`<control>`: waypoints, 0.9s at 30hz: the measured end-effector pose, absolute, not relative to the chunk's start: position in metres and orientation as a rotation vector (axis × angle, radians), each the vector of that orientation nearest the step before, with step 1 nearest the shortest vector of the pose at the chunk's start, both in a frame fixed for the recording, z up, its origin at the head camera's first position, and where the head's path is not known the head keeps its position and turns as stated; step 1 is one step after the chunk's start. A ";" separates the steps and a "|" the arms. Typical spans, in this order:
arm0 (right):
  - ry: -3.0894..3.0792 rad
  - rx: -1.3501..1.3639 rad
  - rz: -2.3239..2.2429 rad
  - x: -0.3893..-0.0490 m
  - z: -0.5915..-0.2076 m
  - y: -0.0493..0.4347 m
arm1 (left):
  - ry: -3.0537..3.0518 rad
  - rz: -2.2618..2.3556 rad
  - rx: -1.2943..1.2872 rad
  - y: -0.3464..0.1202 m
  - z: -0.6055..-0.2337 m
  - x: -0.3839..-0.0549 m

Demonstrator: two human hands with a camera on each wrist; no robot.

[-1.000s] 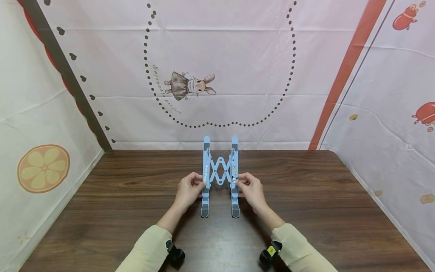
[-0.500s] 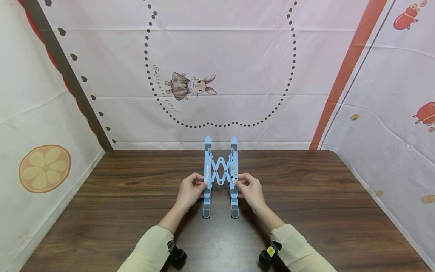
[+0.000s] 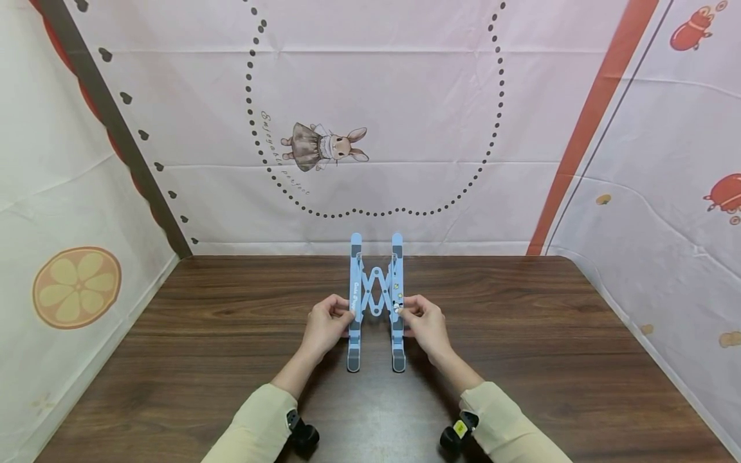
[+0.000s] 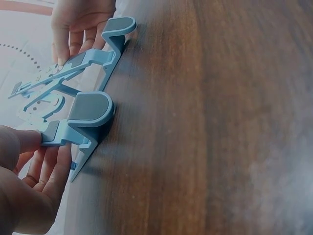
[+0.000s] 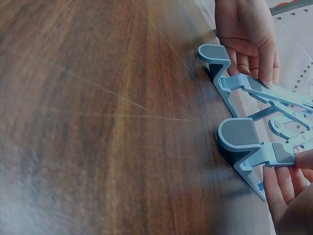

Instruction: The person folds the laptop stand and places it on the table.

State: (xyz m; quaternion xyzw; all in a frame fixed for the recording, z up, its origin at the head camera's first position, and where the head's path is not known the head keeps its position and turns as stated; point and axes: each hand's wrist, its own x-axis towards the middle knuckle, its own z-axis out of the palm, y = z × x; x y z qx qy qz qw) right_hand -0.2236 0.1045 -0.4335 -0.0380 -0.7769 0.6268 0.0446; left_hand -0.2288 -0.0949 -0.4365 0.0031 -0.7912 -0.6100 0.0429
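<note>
Both our left hand and right hand pinch the folding laptop stand, thumb against fingers, and we should move its rails evenly, parallel.

On the printed backdrop cloth ahead of me I read "Enjoyable perfect" in thin slanted script, curving beside the rabbit (the second word is fainter, so I trust it less). White lettering runs lengthwise along the left rail of the blue folding laptop stand I'm holding, but it is too small for me to make out. My right wrist camera bears a yellow label whose dark mark I can't read.
</note>
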 end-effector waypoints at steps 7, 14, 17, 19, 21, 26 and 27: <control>-2.384 -0.110 1.909 -0.223 -0.433 0.104 | -2.431 -1.862 0.023 -0.094 -0.437 -0.229; -2.396 -0.111 1.903 -0.222 -0.432 0.103 | -2.421 -1.881 0.025 -0.092 -0.438 -0.230; -2.394 -0.111 1.915 -0.223 -0.432 0.102 | -2.410 -1.895 0.024 -0.091 -0.438 -0.229; -2.389 -0.108 1.924 -0.223 -0.432 0.101 | -2.409 -1.898 0.023 -0.091 -0.437 -0.229; -2.384 -0.101 1.932 -0.223 -0.432 0.100 | -2.410 -1.901 0.025 -0.091 -0.437 -0.229; -2.383 -0.091 1.935 -0.222 -0.432 0.099 | -2.420 -1.896 0.024 -0.090 -0.436 -0.228; -2.384 -0.094 1.935 -0.222 -0.432 0.099 | -2.421 -1.893 0.022 -0.090 -0.436 -0.227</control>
